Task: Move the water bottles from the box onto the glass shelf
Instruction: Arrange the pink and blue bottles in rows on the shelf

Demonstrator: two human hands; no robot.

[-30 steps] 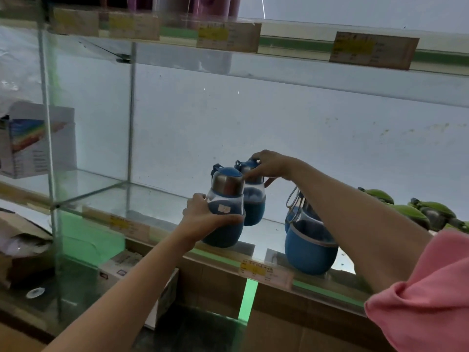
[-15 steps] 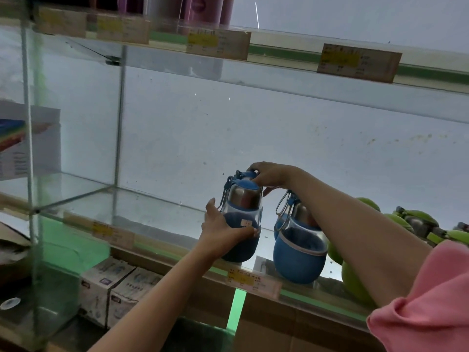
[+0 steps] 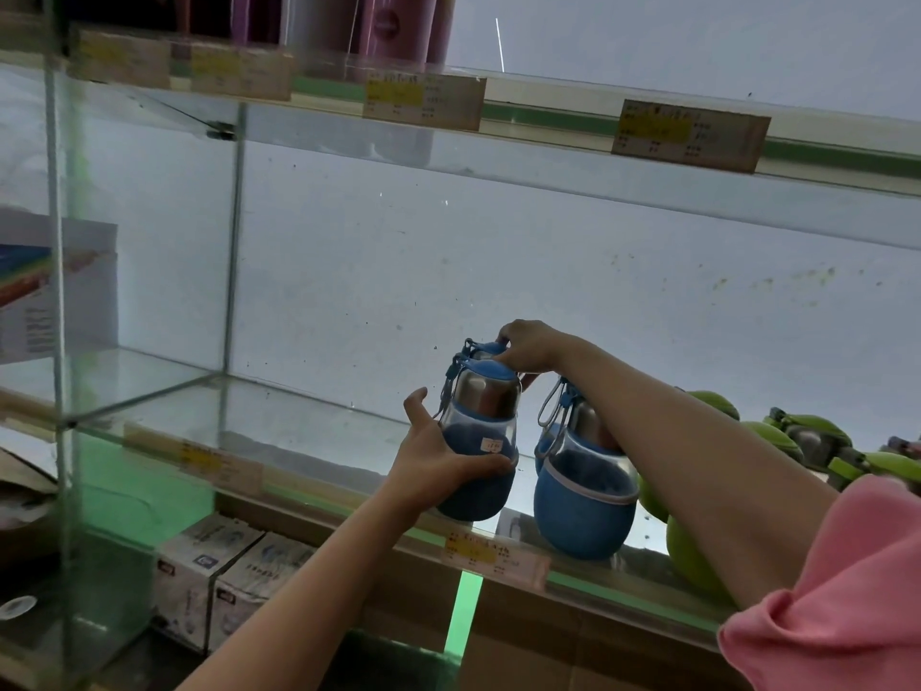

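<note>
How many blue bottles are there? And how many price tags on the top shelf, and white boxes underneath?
Blue bottles: 4
Price tags on the top shelf: 4
White boxes underneath: 2
Total: 10

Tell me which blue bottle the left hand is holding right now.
The front-left blue bottle, by its blue sleeve in the left hand. The right hand touches the cap of one hidden behind it; the big blue bottle to its right stands untouched.
</note>
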